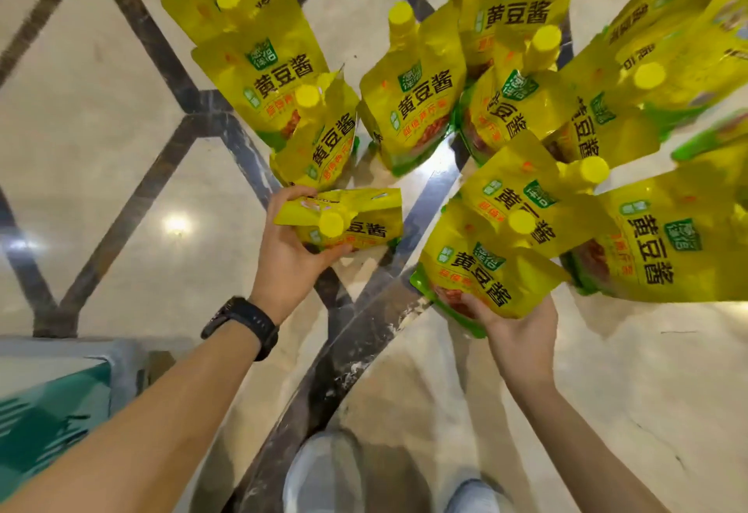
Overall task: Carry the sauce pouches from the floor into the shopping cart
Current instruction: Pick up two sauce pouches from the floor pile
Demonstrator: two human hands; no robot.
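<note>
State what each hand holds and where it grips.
Left hand: a tilted sauce pouch, gripped at its lower body. Right hand: another pouch, held from beneath at its bottom edge.

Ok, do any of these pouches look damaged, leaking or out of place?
No leaks or tears visible. The pouch in the left hand lies tipped sideways, while the floor pouches stand cap-up. The right hand holds another pouch.
</note>
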